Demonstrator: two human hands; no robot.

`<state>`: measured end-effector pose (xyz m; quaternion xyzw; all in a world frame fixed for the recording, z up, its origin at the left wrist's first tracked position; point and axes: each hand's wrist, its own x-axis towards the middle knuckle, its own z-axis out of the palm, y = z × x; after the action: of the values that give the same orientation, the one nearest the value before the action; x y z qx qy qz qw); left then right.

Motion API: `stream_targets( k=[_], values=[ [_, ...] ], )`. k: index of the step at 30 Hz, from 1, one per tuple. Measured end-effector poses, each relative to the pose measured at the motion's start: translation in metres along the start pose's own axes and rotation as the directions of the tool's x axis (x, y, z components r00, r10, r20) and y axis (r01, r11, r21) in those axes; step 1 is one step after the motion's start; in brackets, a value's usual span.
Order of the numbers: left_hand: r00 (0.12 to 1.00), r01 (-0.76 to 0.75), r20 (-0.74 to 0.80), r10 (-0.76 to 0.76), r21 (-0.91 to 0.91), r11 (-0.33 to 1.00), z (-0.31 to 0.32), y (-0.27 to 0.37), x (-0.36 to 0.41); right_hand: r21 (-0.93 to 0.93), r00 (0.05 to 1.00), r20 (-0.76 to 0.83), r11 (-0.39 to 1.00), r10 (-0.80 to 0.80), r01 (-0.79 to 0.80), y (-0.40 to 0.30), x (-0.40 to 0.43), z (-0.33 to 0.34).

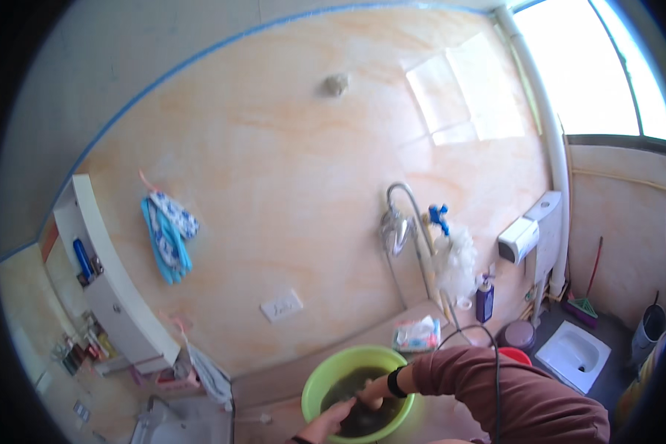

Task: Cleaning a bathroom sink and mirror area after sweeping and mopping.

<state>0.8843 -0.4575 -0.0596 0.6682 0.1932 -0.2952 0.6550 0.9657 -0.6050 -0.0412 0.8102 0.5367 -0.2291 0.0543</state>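
Both hands are down in a light green plastic basin (314, 371) that holds dark, murky water (359, 378). My left hand (338, 415) reaches in from the near side, its fingers at the water's surface. My right hand (372, 393) comes in from the right with its fingertips under the water. The two hands are close together near the middle of the basin. Whatever may be between the fingers is hidden by the dark water. A black band (396, 383) circles my right wrist, below a maroon sleeve (477, 383).
A pack of wipes or tissues (418, 333) lies behind the basin. A dark cable (497, 377) crosses my right sleeve. At left are a sink (191, 422) and a white cabinet (123, 288); to the right, a purple pump bottle (484, 302), a red container (514, 356) and a squat toilet (574, 355).
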Motion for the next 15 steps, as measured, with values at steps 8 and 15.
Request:
stream_targets(
  k=[8, 15],
  values=[
    [0.97, -0.191, 0.061, 0.234, -0.403, 0.895, 0.009, 0.011, -0.018, 0.796, 0.942, -0.3, 0.583, 0.149, 0.161, -0.038, -0.052, -0.062],
    [0.964, -0.263, -0.058, 0.26, -0.344, 0.901, 0.008, 0.018, -0.032, 0.191, 0.566, -0.824, 0.954, 0.029, 0.23, -0.063, -0.077, -0.058]
  ],
)
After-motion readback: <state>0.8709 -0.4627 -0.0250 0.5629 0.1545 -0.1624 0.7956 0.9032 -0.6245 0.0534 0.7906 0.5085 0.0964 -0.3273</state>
